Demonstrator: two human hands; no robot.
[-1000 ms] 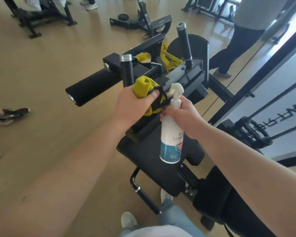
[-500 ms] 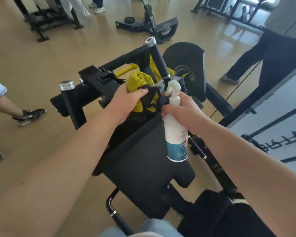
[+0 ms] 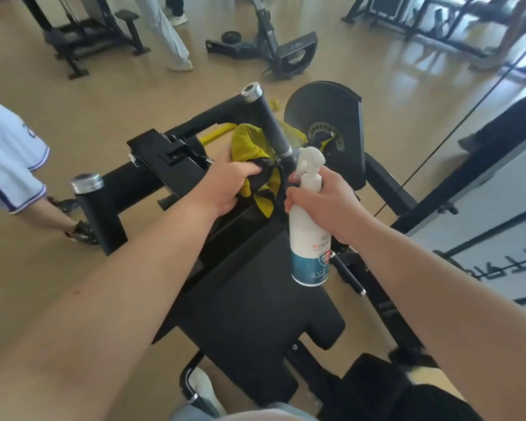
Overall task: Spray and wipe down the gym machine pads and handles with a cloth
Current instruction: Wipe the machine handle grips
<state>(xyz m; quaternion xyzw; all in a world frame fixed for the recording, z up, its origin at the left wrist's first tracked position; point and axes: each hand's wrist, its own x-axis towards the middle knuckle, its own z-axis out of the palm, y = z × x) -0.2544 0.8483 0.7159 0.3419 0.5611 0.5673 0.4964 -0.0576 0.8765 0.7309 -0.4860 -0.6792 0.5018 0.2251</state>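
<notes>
My left hand (image 3: 225, 186) grips a yellow and black cloth (image 3: 249, 144) bunched against the base of the machine's upright handle (image 3: 266, 120). My right hand (image 3: 325, 199) holds a white spray bottle (image 3: 308, 238) with a teal label, its nozzle pointed at that handle from close by. A faint mist hangs around the handle's lower part. Below my hands lies the black seat pad (image 3: 255, 302). A second handle (image 3: 94, 208) with a chrome cap stands at the left.
A person in a white shirt (image 3: 6, 159) stands at the left, one foot near the left handle. Another person's legs (image 3: 167, 31) and other machines (image 3: 274, 47) stand on the wooden floor behind. A mirror wall (image 3: 483, 183) runs along the right.
The view has swung so the upright handle sits nearer the centre. Both hands keep their hold on cloth and bottle; a mist now shows at the handle.
</notes>
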